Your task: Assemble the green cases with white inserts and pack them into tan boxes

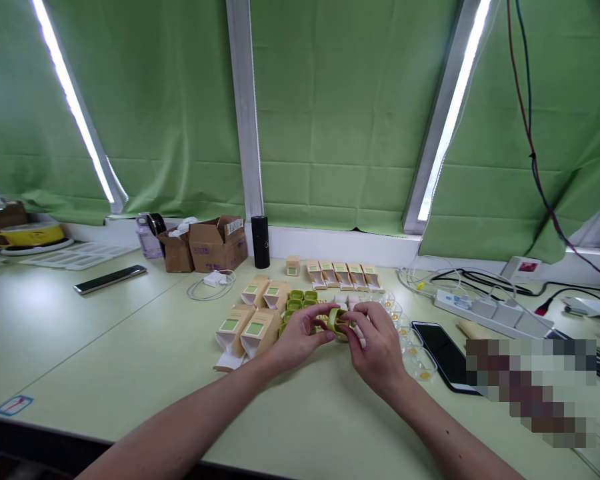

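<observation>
My left hand [303, 337] and my right hand [377, 343] meet over the middle of the pale green table [130, 347]. Together they pinch a small green ring-shaped piece [336, 320] held just above the tabletop. Behind the hands lie several more green pieces [300, 299]. To the left are opened tan cartons with green labels [253, 323]. A row of similar small cartons [343, 275] stands further back. Small clear cups with yellow contents [415, 350] curve along the right of my right hand.
A dark phone [443, 353] lies right of the cups, a white power strip [490, 312] with cables beyond it. Brown cardboard boxes [215, 243], a black cylinder [261, 241], a white charger [214, 279] and a silver bar [110, 279] sit further back left.
</observation>
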Action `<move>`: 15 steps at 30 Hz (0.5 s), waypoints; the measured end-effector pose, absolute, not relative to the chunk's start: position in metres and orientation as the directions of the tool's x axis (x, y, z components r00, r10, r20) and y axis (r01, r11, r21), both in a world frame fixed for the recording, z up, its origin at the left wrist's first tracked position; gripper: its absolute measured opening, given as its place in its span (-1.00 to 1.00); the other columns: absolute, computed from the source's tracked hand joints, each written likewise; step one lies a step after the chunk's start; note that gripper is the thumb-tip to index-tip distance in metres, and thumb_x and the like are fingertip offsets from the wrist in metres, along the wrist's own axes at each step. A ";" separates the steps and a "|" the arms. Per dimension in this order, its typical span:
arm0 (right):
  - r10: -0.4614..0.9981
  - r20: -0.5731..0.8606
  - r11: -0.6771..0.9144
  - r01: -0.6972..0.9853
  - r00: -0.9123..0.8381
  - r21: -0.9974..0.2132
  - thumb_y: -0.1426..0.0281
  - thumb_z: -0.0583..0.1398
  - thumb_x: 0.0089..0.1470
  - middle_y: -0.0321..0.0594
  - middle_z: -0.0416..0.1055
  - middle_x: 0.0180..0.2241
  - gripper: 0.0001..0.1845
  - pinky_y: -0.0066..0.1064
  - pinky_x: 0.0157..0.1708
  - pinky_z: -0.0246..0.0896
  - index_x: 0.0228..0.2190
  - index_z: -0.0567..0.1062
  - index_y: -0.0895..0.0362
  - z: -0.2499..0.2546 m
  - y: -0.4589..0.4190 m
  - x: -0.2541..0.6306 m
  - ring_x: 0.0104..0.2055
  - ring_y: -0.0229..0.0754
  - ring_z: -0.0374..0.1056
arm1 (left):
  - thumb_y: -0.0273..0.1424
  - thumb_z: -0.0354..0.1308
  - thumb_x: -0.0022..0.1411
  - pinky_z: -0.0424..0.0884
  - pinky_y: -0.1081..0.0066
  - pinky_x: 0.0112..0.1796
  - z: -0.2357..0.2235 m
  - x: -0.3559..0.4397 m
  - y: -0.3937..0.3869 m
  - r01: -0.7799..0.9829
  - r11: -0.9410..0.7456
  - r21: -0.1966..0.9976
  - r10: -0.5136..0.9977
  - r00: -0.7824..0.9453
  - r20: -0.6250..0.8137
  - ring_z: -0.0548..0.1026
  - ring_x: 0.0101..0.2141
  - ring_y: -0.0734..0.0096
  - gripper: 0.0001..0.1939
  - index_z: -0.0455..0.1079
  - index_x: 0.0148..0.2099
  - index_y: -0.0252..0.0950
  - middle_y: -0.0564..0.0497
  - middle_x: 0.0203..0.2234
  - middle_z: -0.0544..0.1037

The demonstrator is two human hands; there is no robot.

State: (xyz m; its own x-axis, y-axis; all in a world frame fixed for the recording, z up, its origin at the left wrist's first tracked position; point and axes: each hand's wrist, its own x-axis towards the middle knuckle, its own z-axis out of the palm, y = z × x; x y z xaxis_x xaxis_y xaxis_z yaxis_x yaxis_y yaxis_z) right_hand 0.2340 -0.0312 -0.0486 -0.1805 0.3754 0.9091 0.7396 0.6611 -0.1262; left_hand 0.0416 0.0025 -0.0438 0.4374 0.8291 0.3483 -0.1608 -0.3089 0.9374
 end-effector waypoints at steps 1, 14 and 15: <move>0.371 0.910 0.657 0.745 -0.187 -0.115 0.53 0.19 0.28 -0.10 0.42 -0.24 -0.88 -0.18 -0.22 0.31 -0.21 0.52 0.10 -0.048 -0.031 0.234 -0.19 -0.02 0.35 | -0.31 0.52 0.10 0.45 0.17 0.04 -0.044 0.042 0.002 -0.158 -0.307 0.938 0.831 0.436 0.346 0.54 -0.01 0.14 -0.41 0.54 0.18 -0.26 -0.20 0.10 0.58; 0.389 0.896 0.633 0.768 -0.214 -0.091 0.54 0.17 0.27 -0.13 0.41 -0.29 -0.88 -0.17 -0.22 0.23 -0.23 0.48 0.09 -0.048 -0.032 0.234 -0.21 -0.01 0.30 | -0.34 0.52 0.08 0.46 0.17 0.03 -0.049 0.042 0.005 -0.135 -0.322 0.937 0.835 0.425 0.349 0.54 -0.04 0.18 -0.41 0.54 0.16 -0.27 -0.19 0.09 0.59; 0.393 0.894 0.633 0.769 -0.215 -0.093 0.53 0.18 0.27 -0.13 0.40 -0.29 -0.88 -0.17 -0.22 0.23 -0.24 0.48 0.09 -0.048 -0.032 0.234 -0.21 -0.01 0.30 | -0.34 0.53 0.08 0.46 0.17 0.04 -0.049 0.042 0.005 -0.134 -0.322 0.937 0.836 0.425 0.348 0.54 -0.04 0.18 -0.41 0.54 0.16 -0.27 -0.19 0.09 0.59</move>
State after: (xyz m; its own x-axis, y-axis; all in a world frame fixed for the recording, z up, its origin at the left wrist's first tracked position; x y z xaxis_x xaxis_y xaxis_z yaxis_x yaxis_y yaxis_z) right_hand 0.2341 -0.0316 -0.0480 -0.2151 0.3928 0.8941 0.7686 0.6330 -0.0932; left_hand 0.0419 0.0051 -0.0491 0.4250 0.8358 0.3477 -0.1342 -0.3216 0.9373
